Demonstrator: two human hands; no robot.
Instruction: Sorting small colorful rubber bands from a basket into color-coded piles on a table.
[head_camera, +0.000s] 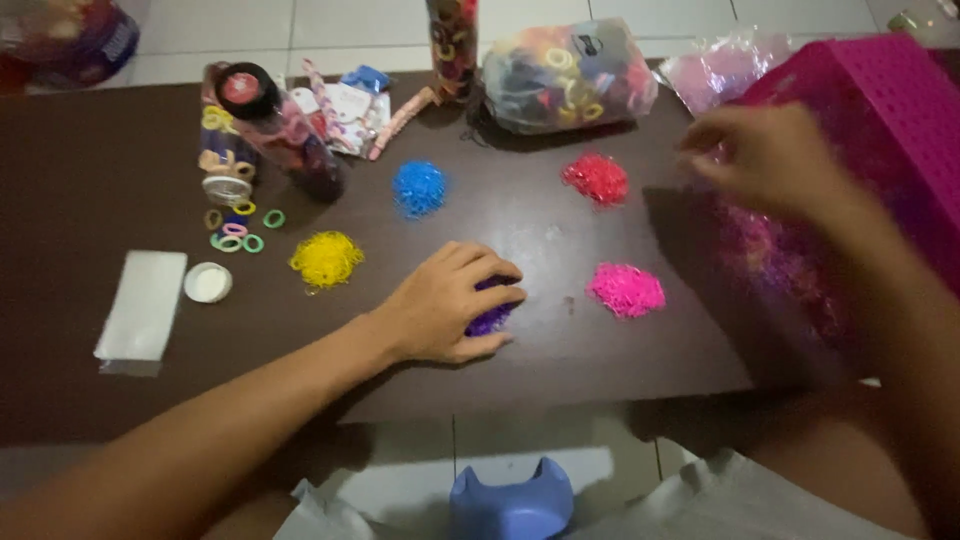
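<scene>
Resting on the dark table (120, 150), the left hand (445, 305) curls its fingers over a purple pile of tiny bands (492, 319), grasping it near the middle. The right hand (765, 160) hovers blurred by the pink basket (880, 110) at far right; whether it grips anything I cannot tell.

- Both arms are bare, with no sleeves showing.
- The left hand (445, 305) has no rings and no watch.
- The right hand (765, 160) looks blurry, with nothing seen worn on it.
</scene>
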